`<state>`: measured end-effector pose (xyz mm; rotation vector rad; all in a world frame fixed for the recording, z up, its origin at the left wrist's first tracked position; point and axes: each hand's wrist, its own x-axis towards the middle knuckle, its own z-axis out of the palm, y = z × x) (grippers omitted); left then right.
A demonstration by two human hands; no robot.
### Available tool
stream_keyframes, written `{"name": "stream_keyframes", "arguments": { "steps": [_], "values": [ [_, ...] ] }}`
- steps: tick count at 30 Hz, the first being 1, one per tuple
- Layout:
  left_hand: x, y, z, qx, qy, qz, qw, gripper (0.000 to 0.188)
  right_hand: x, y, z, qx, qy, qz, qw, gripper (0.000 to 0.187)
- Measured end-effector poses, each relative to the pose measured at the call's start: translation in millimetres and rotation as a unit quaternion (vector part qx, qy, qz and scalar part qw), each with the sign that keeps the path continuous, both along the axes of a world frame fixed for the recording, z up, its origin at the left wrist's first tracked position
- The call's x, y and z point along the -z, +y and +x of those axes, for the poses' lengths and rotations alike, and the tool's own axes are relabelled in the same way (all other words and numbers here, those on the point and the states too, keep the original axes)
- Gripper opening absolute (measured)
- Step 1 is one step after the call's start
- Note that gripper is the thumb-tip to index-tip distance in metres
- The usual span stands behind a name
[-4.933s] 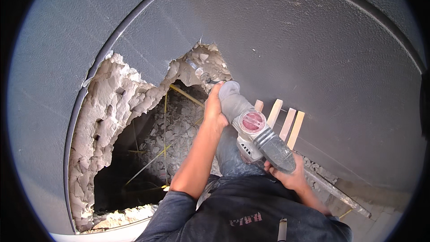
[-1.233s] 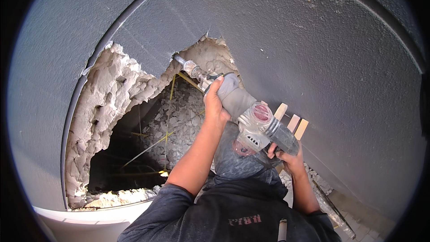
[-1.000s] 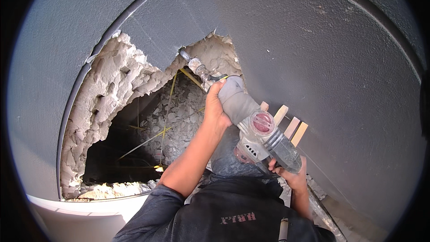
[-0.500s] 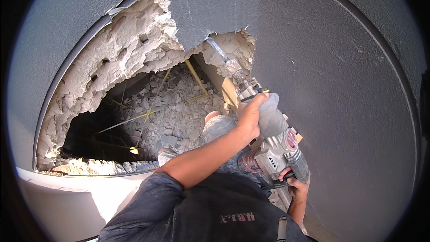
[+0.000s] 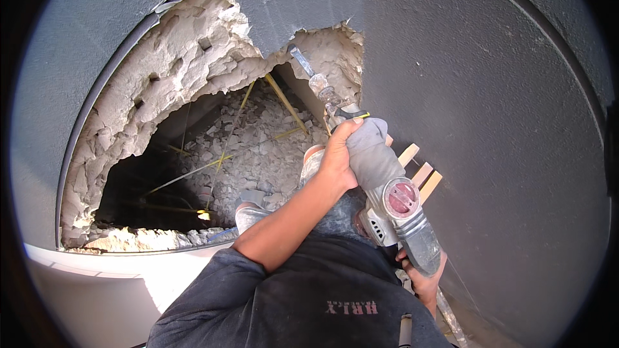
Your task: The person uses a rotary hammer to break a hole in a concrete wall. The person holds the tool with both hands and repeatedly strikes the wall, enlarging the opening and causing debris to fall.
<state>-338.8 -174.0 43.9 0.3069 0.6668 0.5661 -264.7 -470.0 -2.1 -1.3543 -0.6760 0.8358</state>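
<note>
A dusty grey demolition hammer [image 5: 383, 164] points up and to the left, its flat chisel [image 5: 300, 60] at the jagged edge of a broken wall. My left hand [image 5: 340, 158] is wrapped round the front of the hammer body, behind the chuck. Lower down, my right hand [image 5: 424, 274] grips the rear handle, with most of its fingers hidden behind the housing. The chisel tip lies just below the torn edge of the dark grey wall coating [image 5: 296, 0]; I cannot tell whether it touches the wall. Pale, crumbly masonry [image 5: 332, 55] shows beside it.
A large ragged hole opens at left, with masonry rubble [image 5: 258, 135] and crossed yellow-and-white strips [image 5: 284, 100] inside. Pale wooden pieces [image 5: 422, 174] stand right of the hammer. A smooth dark wall [image 5: 503, 154] curves along the right. A white ledge [image 5: 116, 283] runs below the hole.
The chisel tip has come away from the coating's torn edge, slightly down and left. The hammer has rolled and tilted, so its round red cap faces up more. Both hands keep their grip.
</note>
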Motion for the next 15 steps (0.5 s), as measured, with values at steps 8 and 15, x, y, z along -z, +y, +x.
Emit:
{"name": "stream_keyframes", "arguments": {
  "steps": [8,15],
  "values": [
    [-21,-8,65,-0.014,-0.009,-0.003,1.000,0.047,-2,-4,73,0.009,-0.001,0.041,0.999,0.033],
    [-6,98,162,-0.034,-0.024,0.032,0.999,0.047,-2,85,184,-0.017,-0.107,0.032,0.994,0.042]
  ]
}}
